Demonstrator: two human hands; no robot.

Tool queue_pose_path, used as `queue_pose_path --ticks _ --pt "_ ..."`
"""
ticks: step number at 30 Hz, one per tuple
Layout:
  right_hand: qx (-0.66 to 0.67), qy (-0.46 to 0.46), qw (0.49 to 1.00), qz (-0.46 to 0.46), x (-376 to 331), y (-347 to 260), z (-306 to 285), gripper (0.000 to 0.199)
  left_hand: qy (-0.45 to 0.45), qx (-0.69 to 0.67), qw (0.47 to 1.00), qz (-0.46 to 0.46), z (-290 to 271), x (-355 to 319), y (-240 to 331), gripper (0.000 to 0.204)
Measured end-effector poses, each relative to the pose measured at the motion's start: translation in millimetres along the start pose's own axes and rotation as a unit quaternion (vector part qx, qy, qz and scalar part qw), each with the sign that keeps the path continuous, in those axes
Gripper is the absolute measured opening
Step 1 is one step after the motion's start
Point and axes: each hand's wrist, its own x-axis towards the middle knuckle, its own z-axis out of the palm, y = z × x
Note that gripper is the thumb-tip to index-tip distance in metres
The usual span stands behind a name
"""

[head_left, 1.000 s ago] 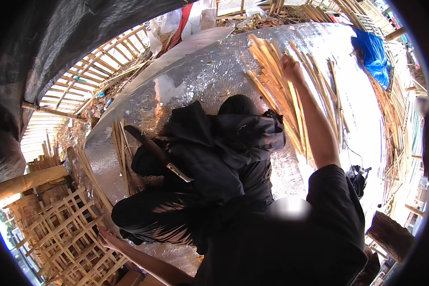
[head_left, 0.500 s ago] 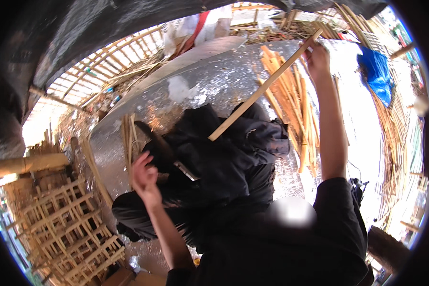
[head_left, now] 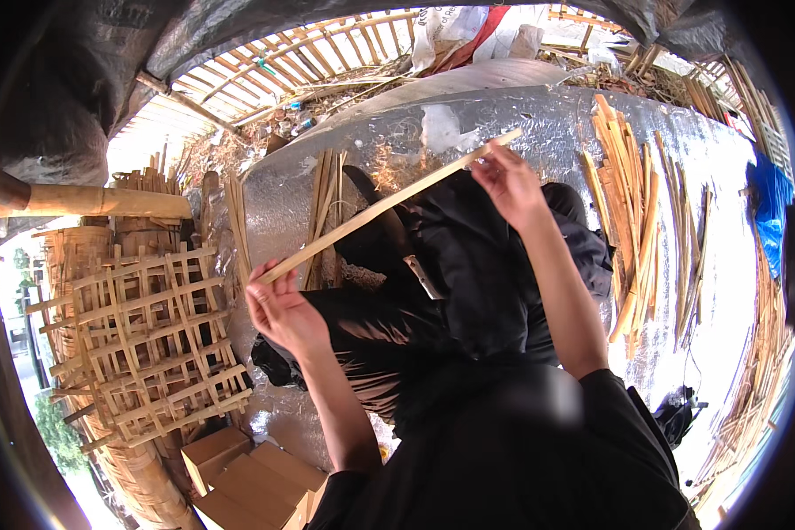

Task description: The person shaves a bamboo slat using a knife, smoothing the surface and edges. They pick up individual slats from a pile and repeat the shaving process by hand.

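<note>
A long, pale bamboo strip (head_left: pixel 373 214) spans the space above my crossed legs, slanting up to the right. My left hand (head_left: pixel 287 314) pinches its lower left end between thumb and fingers. Close to the far right end, my right hand (head_left: pixel 511 185) grips the same strip. Beneath it, a large knife (head_left: pixel 422 276) with a dark blade lies across my lap, its handle end toward me; the strip covers part of the blade. Dark cloth (head_left: pixel 495 274) is draped over my legs.
Split bamboo strips (head_left: pixel 632 212) lie in a pile on the silvery mat (head_left: pixel 539 110) to the right. A few thin strips (head_left: pixel 324 208) sit left of the knife. Woven bamboo lattice (head_left: pixel 155 336) and cardboard boxes (head_left: pixel 256 486) stand at left. A blue sheet (head_left: pixel 771 208) is far right.
My right hand has brought the strip down and left from the far right. My left hand, free before, now holds the strip's lower end. The view has turned leftward.
</note>
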Motion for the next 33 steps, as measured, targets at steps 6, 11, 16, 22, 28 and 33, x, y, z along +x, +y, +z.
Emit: queue_pose_path --ticks 6,11,16,22,28,33 --pt "-0.407 -0.118 0.894 0.146 -29 87 3 0.050 0.104 0.065 0.992 0.035 -44 25 26 0.035" --pt "-0.789 -0.182 0.583 -0.061 -73 161 20 0.064 0.118 0.145 0.976 0.114 -37 41 49 0.037" --pt "-0.769 -0.122 0.627 -0.021 -45 174 -6 0.054 0.084 0.140 0.975 0.149 -14 51 57 0.038" --pt "-0.415 -0.107 0.855 0.293 -45 124 -8 0.027 0.088 0.067 0.959 0.261 21 57 89 0.038" --pt "-0.288 -0.083 0.924 0.239 -67 79 22 0.054 -0.069 -0.128 0.948 0.283 49 41 100 0.054" --pt "-0.317 -0.161 0.931 0.084 -86 59 65 0.057 -0.108 -0.172 0.954 0.219 97 31 54 0.053"
